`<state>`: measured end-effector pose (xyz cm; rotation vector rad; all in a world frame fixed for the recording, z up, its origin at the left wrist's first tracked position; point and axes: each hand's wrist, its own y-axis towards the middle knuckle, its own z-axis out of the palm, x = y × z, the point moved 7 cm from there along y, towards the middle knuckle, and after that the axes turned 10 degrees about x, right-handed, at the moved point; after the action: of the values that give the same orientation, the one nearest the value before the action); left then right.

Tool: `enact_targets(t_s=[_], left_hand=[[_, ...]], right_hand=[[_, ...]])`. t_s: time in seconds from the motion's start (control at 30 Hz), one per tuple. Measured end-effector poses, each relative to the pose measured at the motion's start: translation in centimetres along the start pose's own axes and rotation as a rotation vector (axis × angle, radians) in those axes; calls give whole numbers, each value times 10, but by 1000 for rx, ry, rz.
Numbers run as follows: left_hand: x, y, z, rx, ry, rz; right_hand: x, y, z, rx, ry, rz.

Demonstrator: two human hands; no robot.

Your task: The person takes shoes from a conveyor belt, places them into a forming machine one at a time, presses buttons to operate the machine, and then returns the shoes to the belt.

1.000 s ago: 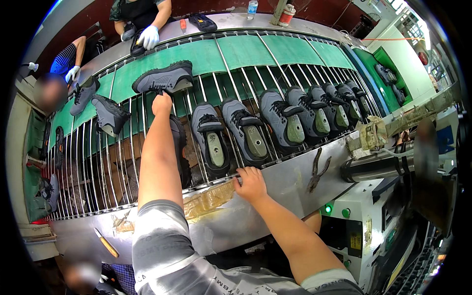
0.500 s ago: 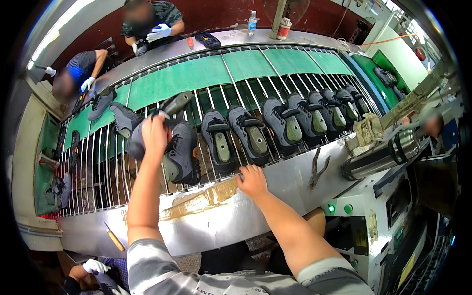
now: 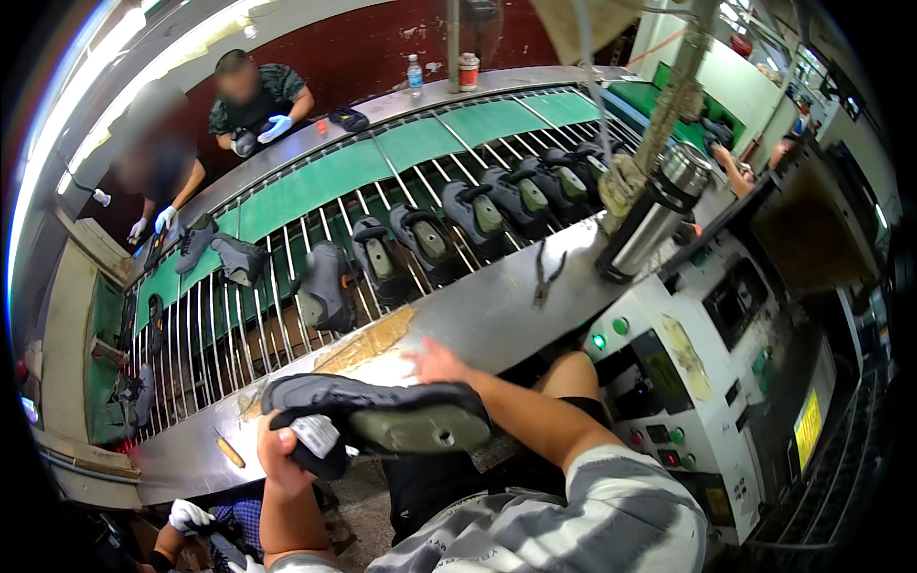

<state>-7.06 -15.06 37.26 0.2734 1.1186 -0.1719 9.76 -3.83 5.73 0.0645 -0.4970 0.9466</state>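
A dark grey shoe (image 3: 330,393) is held over the near edge of the metal counter, lying sideways. An olive-green shoe last (image 3: 415,432) with a round hole fills its opening. My left hand (image 3: 281,456) is closed on the shoe's tongue, where a white label shows. My right hand (image 3: 441,365) is beside the shoe's far side, fingers stretched out and slightly blurred, partly hidden by it. Ahead, a row of similar grey shoes (image 3: 378,260) rests on the roller rack, several with olive lasts inside. Nearest the held shoe stands a grey shoe (image 3: 328,286) with its toe toward me.
A steel thermos (image 3: 659,212) and metal pliers (image 3: 544,275) occupy the counter's right side. A yellow-handled tool (image 3: 229,453) lies at left. A control cabinet (image 3: 693,382) with lit buttons stands at right. Two co-workers (image 3: 260,110) are across the rack; another's gloved hand (image 3: 189,516) is lower left.
My left hand has brought the shoe from the rack back toward me and turned it sideways. My right hand has left the counter edge and come to the shoe. The view has shifted.
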Motion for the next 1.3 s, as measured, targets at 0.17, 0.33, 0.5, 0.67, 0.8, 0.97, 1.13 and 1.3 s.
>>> enact_targets(t_s=[0.17,0.33,0.5,0.67,0.8,0.97,1.13,1.3], left_hand=[[68,-14,76,332,216,-318],[100,-9,185,825,1021,240],[156,0,251,800,1130,468],[242,57,216,758,1237,346],[327,119,76,191,1445,-88],[341,111,-3,-52,1493,8],[345,110,-2,-27,1509,-93],[344,109,-13,-64,1378,-140]], right_hand=[[-62,-188,152,722,778,40],[-75,-311,115,362,512,18],[-44,-394,84,65,334,-427],[45,-486,97,-227,-98,-1031],[140,-592,61,-861,-460,-1171],[287,-692,57,-1900,-975,-895],[371,-711,48,-2328,-1038,-345],[393,-675,20,-2354,-898,38]])
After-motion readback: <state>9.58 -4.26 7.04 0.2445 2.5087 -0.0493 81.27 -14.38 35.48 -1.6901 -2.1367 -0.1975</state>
